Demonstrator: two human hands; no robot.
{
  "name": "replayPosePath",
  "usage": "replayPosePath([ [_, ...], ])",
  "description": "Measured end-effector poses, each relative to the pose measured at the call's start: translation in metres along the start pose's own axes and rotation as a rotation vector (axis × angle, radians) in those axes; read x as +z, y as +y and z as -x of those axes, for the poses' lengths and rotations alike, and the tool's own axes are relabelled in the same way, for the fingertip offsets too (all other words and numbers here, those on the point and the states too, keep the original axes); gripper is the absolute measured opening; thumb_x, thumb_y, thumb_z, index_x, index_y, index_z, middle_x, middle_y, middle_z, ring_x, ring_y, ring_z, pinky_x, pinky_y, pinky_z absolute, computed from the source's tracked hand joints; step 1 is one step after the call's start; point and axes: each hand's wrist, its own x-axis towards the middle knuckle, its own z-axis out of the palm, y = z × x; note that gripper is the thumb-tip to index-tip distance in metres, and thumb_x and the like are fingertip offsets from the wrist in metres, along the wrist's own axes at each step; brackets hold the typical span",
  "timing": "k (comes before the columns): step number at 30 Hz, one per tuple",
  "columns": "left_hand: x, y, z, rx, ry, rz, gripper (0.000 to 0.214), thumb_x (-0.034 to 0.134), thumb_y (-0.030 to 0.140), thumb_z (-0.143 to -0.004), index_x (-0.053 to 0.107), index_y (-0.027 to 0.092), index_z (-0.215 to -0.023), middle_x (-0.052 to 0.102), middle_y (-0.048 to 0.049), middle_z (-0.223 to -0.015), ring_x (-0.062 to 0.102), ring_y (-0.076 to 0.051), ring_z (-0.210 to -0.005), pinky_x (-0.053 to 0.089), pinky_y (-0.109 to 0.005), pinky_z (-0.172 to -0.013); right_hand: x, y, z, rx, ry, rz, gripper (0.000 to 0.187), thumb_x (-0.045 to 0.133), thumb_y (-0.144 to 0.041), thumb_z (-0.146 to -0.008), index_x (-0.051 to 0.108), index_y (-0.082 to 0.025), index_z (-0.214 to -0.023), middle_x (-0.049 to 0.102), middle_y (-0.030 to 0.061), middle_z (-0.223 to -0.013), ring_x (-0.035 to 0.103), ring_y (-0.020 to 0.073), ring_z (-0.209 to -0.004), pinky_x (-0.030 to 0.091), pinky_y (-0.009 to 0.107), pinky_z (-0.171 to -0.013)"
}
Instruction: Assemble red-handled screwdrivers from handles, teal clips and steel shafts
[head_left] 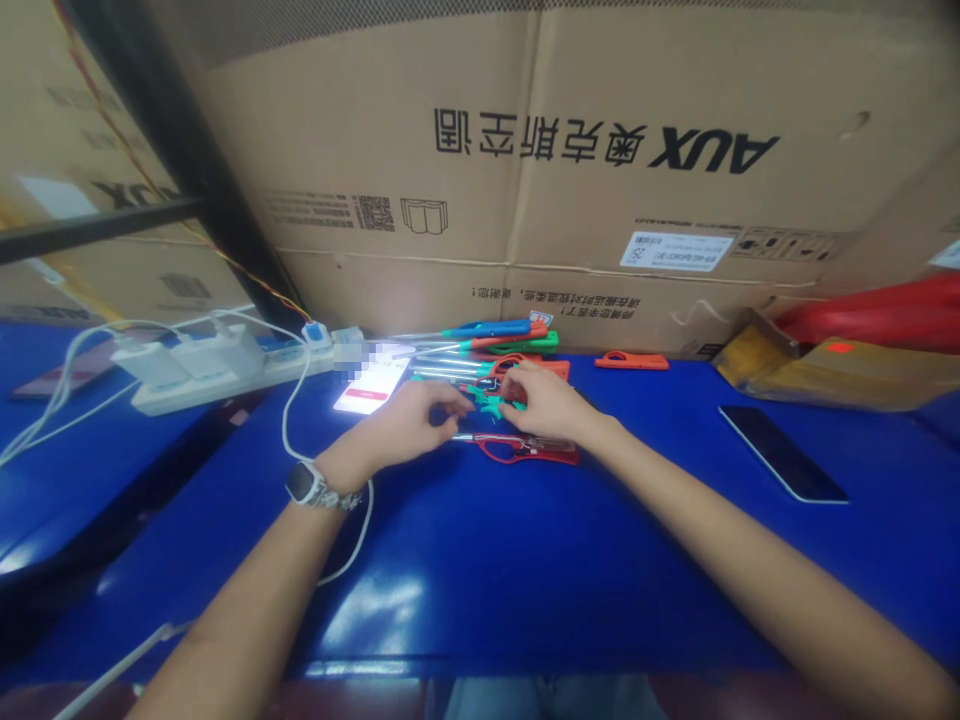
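Observation:
Several long-nosed stick lighters (480,343) with coloured handles and metal barrels lie bunched against the cardboard. My right hand (553,402) reaches in over them, its thumb and fingers curled on a small green plastic part (491,405); the exact contact is partly hidden. To its left, my left hand (409,422), with a watch at the wrist, hovers close by, thumb and fingers bent with a gap between them. Just below my hands lies a red stick lighter (525,450), its barrel pointing left toward my left fingers.
A lit phone (371,385) lies left of the lighters, near a white power strip (225,378) with chargers and loose cables. An orange handle piece (631,360) rests by the large cardboard box (480,220). A dark phone (784,455) is at right on the blue table (570,570).

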Motion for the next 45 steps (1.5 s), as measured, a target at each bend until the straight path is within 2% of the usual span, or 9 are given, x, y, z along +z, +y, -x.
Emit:
replayPosePath([
  [8, -0.001, 0.0, -0.003, 0.033, 0.141, -0.099, 0.027, 0.054, 0.016, -0.085, 0.075, 0.017, -0.102, 0.074, -0.0062, -0.096, 0.067, -0.021, -0.086, 0.051, -0.034, -0.08, 0.006, 0.008, -0.012, -0.016, -0.052, -0.035, 0.007, 0.068, -0.022, -0.085, 0.069, -0.017, -0.089, 0.058, 0.0057, -0.089, 0.057, 0.0171, -0.076, 0.043, 0.029, -0.071],
  [13, 0.0, -0.003, -0.003, -0.014, 0.147, -0.11, 0.027, 0.053, 0.02, -0.088, 0.075, 0.016, -0.103, 0.074, -0.0073, -0.097, 0.067, -0.022, -0.085, 0.051, -0.035, -0.078, 0.009, 0.011, -0.012, -0.03, 0.021, -0.092, 0.007, 0.068, -0.019, -0.083, 0.066, -0.017, -0.089, 0.06, 0.0046, -0.089, 0.057, 0.0157, -0.076, 0.043, 0.029, -0.072],
  [17, 0.001, -0.003, -0.003, -0.019, 0.13, -0.108, 0.027, 0.052, 0.019, -0.089, 0.074, 0.016, -0.105, 0.074, -0.0081, -0.098, 0.067, -0.023, -0.087, 0.05, -0.035, -0.079, 0.006, 0.017, 0.0, -0.062, 0.051, -0.125, 0.002, 0.063, -0.015, -0.084, 0.064, -0.017, -0.085, 0.062, 0.0042, -0.087, 0.058, 0.0163, -0.076, 0.044, 0.03, -0.072],
  [21, 0.004, -0.002, -0.004, 0.0, 0.121, -0.12, 0.028, 0.051, 0.022, -0.092, 0.073, 0.015, -0.107, 0.074, -0.0086, -0.099, 0.066, -0.022, -0.087, 0.05, -0.036, -0.078, -0.004, 0.026, 0.017, -0.071, 0.066, -0.151, 0.012, 0.058, -0.01, -0.084, 0.066, -0.018, -0.087, 0.065, 0.0043, -0.089, 0.058, 0.0162, -0.076, 0.045, 0.031, -0.072],
  [27, 0.015, 0.005, -0.006, 0.064, 0.119, -0.095, 0.026, 0.05, 0.029, -0.095, 0.072, 0.018, -0.103, 0.073, -0.0064, -0.096, 0.066, -0.021, -0.086, 0.05, -0.034, -0.078, -0.025, 0.043, 0.045, 0.005, 0.129, -0.114, 0.022, 0.052, -0.007, -0.087, 0.07, -0.018, -0.092, 0.066, 0.0062, -0.094, 0.059, 0.0187, -0.085, 0.045, 0.034, -0.077],
  [32, 0.027, 0.018, -0.018, 0.099, 0.087, -0.095, 0.025, 0.049, 0.029, -0.096, 0.071, 0.019, -0.101, 0.073, -0.0064, -0.098, 0.066, -0.021, -0.088, 0.05, -0.034, -0.08, -0.03, 0.053, 0.063, 0.016, 0.057, 0.004, 0.014, 0.063, -0.016, -0.086, 0.071, -0.019, -0.096, 0.068, 0.0068, -0.097, 0.056, 0.0222, -0.091, 0.042, 0.037, -0.083],
  [36, 0.023, 0.03, -0.037, 0.118, 0.028, -0.172, 0.025, 0.05, 0.027, -0.095, 0.073, 0.019, -0.102, 0.074, -0.0066, -0.095, 0.067, -0.022, -0.085, 0.05, -0.033, -0.078, -0.029, 0.051, 0.063, 0.043, 0.034, 0.069, 0.013, 0.066, -0.029, -0.088, 0.071, -0.02, -0.095, 0.068, 0.0075, -0.096, 0.054, 0.0243, -0.094, 0.04, 0.039, -0.085],
  [41, 0.01, 0.03, -0.051, 0.029, 0.115, -0.2, 0.025, 0.052, 0.029, -0.093, 0.074, 0.017, -0.099, 0.075, -0.0077, -0.098, 0.067, -0.023, -0.084, 0.05, -0.034, -0.079, -0.029, 0.045, 0.058, 0.055, 0.058, 0.067, 0.013, 0.068, -0.031, -0.087, 0.07, -0.02, -0.094, 0.067, 0.0064, -0.092, 0.054, 0.0233, -0.091, 0.039, 0.036, -0.081],
  [45, 0.01, 0.013, -0.04, -0.043, 0.185, -0.166, 0.028, 0.05, 0.033, -0.094, 0.073, 0.017, -0.1, 0.076, -0.0075, -0.099, 0.067, -0.022, -0.083, 0.05, -0.033, -0.075, -0.027, 0.038, 0.049, 0.029, 0.057, 0.001, 0.007, 0.066, -0.025, -0.088, 0.07, -0.019, -0.09, 0.069, 0.006, -0.095, 0.057, 0.0231, -0.094, 0.04, 0.037, -0.083],
])
